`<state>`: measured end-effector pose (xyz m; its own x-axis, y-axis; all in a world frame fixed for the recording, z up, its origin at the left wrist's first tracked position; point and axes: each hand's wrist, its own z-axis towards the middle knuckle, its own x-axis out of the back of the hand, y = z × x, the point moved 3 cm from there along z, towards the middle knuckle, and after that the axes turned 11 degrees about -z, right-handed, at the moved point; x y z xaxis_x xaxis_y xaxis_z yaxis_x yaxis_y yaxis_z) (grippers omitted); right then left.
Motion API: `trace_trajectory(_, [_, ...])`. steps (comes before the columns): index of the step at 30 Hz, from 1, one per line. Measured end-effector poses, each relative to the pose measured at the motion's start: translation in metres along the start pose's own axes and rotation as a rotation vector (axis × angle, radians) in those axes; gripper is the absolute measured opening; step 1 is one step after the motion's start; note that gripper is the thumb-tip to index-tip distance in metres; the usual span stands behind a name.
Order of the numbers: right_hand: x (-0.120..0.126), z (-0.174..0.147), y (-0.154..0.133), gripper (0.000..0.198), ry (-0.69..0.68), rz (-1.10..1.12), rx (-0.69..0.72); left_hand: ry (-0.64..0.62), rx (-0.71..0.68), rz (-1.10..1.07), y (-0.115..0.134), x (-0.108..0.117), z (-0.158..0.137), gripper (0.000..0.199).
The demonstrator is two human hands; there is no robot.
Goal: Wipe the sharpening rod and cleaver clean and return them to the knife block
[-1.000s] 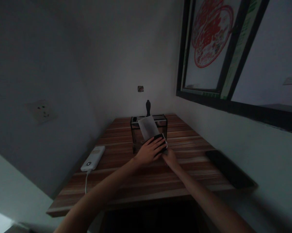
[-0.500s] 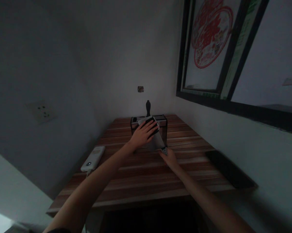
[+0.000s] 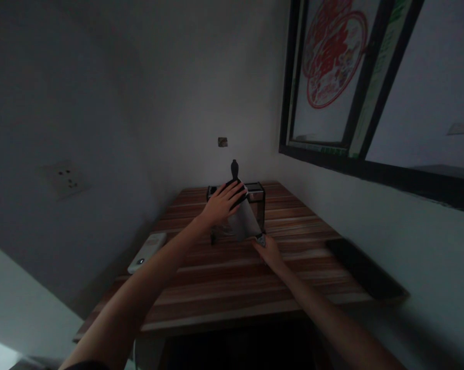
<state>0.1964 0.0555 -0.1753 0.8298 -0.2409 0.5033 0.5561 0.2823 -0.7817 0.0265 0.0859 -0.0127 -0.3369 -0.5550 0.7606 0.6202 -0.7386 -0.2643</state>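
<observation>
A cleaver [image 3: 245,221] with a broad pale grey blade leans diagonally over the table, its upper end pointing away and to the left. My right hand [image 3: 268,247] is closed at the cleaver's lower end; its handle is mostly hidden. My left hand [image 3: 221,204] presses a dark pad with a pale edge [image 3: 238,197] on the upper part of the blade, fingers stretched across it. Whether the pad is cloth or sponge is too dark to tell. Just behind stands a black-framed rack [image 3: 260,198] with an upright black handle [image 3: 234,168], partly hidden by my left hand.
The wood-striped table [image 3: 201,298] runs to the back wall. A white power bank-like device [image 3: 149,249] lies at the left, and a flat black slab [image 3: 365,267] at the right edge. A framed window [image 3: 332,146] is on the right wall, a socket [image 3: 67,179] on the left.
My left hand and the dark pad have shifted slightly left on the blade, with the blade's upper corner now covered. My right hand stays about where it was.
</observation>
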Motion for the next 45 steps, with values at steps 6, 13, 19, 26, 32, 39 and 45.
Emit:
trace_trajectory(6, [0.001, 0.0, -0.001, 0.023, 0.003, 0.002, 0.016, 0.01, 0.01, -0.004, 0.003, 0.003, 0.0, 0.048])
trace_trajectory(13, [0.0, 0.0, -0.002, 0.023, 0.009, -0.002, 0.016, 0.042, 0.054, 0.015, 0.008, -0.002, -0.002, 0.05])
trace_trajectory(19, [0.001, -0.001, -0.005, 0.021, 0.003, 0.014, 0.035, 0.045, 0.067, 0.003, 0.022, -0.013, -0.011, 0.05])
trace_trajectory(26, [0.0, 0.0, -0.001, 0.019, -0.001, 0.006, 0.024, -0.057, -0.016, -0.029, 0.052, -0.031, -0.032, 0.051])
trace_trajectory(32, [-0.001, -0.001, 0.0, 0.016, 0.019, 0.055, 0.042, -0.137, -0.127, -0.097, 0.086, -0.047, -0.052, 0.052])
trace_trajectory(39, [-0.005, 0.001, 0.009, 0.019, 0.072, 0.07, 0.009, -0.155, -0.122, -0.134, 0.102, -0.055, -0.059, 0.052])
trace_trajectory(45, [-0.003, 0.0, 0.006, 0.019, 0.088, 0.075, -0.006, -0.151, -0.131, -0.118, 0.1, -0.054, -0.059, 0.053])
